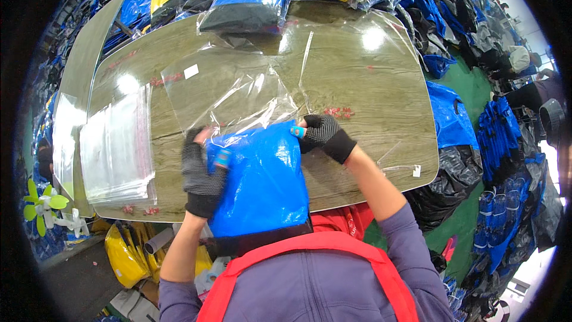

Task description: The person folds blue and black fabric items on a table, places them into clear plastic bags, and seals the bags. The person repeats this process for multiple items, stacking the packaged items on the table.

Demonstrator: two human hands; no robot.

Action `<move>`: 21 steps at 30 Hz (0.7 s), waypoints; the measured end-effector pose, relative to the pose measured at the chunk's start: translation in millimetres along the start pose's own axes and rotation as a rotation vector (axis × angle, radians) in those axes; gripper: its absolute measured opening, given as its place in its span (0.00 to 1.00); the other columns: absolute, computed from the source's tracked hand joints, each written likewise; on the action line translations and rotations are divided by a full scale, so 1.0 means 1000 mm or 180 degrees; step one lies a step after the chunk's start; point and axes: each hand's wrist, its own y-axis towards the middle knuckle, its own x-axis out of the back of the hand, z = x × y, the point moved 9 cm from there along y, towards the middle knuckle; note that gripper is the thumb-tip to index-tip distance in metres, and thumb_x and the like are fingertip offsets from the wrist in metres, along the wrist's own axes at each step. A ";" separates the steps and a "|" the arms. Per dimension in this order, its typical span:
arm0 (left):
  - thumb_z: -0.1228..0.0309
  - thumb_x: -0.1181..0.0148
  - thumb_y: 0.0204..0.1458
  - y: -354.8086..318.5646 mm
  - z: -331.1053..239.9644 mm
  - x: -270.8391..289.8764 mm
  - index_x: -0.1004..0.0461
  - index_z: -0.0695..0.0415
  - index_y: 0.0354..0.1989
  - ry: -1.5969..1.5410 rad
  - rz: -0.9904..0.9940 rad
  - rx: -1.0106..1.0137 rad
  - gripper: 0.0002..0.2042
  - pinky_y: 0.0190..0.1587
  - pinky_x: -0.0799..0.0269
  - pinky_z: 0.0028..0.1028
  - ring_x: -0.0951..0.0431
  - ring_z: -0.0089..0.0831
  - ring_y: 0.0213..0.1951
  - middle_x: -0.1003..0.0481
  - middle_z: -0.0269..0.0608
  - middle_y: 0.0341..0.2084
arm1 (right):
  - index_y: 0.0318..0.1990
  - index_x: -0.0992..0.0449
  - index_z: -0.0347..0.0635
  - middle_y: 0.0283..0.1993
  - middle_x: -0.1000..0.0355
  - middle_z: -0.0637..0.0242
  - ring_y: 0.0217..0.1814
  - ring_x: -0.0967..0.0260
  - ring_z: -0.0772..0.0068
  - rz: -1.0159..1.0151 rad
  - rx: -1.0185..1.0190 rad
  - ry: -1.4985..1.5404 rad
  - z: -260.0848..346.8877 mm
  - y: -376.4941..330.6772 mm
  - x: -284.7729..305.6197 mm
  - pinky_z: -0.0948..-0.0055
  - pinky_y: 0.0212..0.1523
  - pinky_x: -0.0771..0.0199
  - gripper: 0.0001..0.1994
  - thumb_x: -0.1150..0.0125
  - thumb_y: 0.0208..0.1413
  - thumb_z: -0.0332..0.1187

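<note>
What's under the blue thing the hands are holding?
Under the folded blue item you can see the wooden table and, at its top edge, a clear plastic bag. Whatever lies beneath its middle is covered.

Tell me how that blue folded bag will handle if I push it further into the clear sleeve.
The blue folded bag probably flexes: it drapes over the table edge. Its glossy weave likely slides. The clear sleeve looks crinkled, so may bunch.

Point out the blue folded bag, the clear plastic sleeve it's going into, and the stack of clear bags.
blue folded bag [262, 185]: head view, middle of its blue face.
clear plastic sleeve [232, 92]: head view, flat middle of the film.
stack of clear bags [116, 149]: head view, top sheet of the pile.
</note>
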 end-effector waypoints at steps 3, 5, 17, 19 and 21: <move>0.65 0.40 0.53 -0.009 0.064 0.003 0.38 0.63 0.57 -0.0990 -0.0387 0.1142 0.26 0.60 0.41 0.35 0.32 0.40 0.55 0.31 0.51 0.51 | 0.37 0.24 0.36 0.29 0.26 0.68 0.29 0.30 0.79 -0.0576 0.0480 -0.0706 0.007 -0.010 -0.001 0.76 0.30 0.30 0.13 0.43 0.60 0.39; 0.66 0.40 0.53 -0.023 0.096 -0.008 0.39 0.64 0.57 -0.1680 -0.0259 0.1908 0.26 0.57 0.37 0.32 0.30 0.36 0.51 0.31 0.48 0.50 | 0.39 0.27 0.36 0.31 0.26 0.64 0.30 0.30 0.76 -0.0693 0.0781 -0.0954 0.009 -0.023 -0.014 0.73 0.33 0.30 0.13 0.48 0.62 0.38; 0.66 0.34 0.48 -0.023 0.027 -0.019 0.40 0.59 0.61 -0.2805 0.0454 0.2267 0.31 0.45 0.26 0.28 0.25 0.30 0.42 0.28 0.46 0.46 | 0.38 0.28 0.42 0.32 0.30 0.70 0.37 0.32 0.76 -0.1054 0.0116 0.1515 0.004 -0.054 0.004 0.72 0.40 0.29 0.15 0.44 0.59 0.46; 0.68 0.33 0.47 -0.016 0.011 -0.017 0.47 0.57 0.65 -0.2573 0.0321 0.2042 0.37 0.49 0.29 0.31 0.28 0.33 0.48 0.32 0.48 0.52 | 0.49 0.31 0.38 0.36 0.30 0.69 0.41 0.31 0.77 -0.0141 -0.0017 0.0715 0.037 -0.051 -0.026 0.73 0.43 0.28 0.21 0.41 0.58 0.46; 0.65 0.30 0.44 -0.014 -0.014 -0.015 0.50 0.57 0.67 -0.3367 0.0304 0.1652 0.43 0.53 0.31 0.33 0.31 0.35 0.53 0.37 0.51 0.58 | 0.54 0.32 0.35 0.44 0.28 0.62 0.45 0.31 0.73 -0.0350 0.0310 0.0731 0.063 -0.085 -0.034 0.69 0.47 0.28 0.27 0.36 0.53 0.45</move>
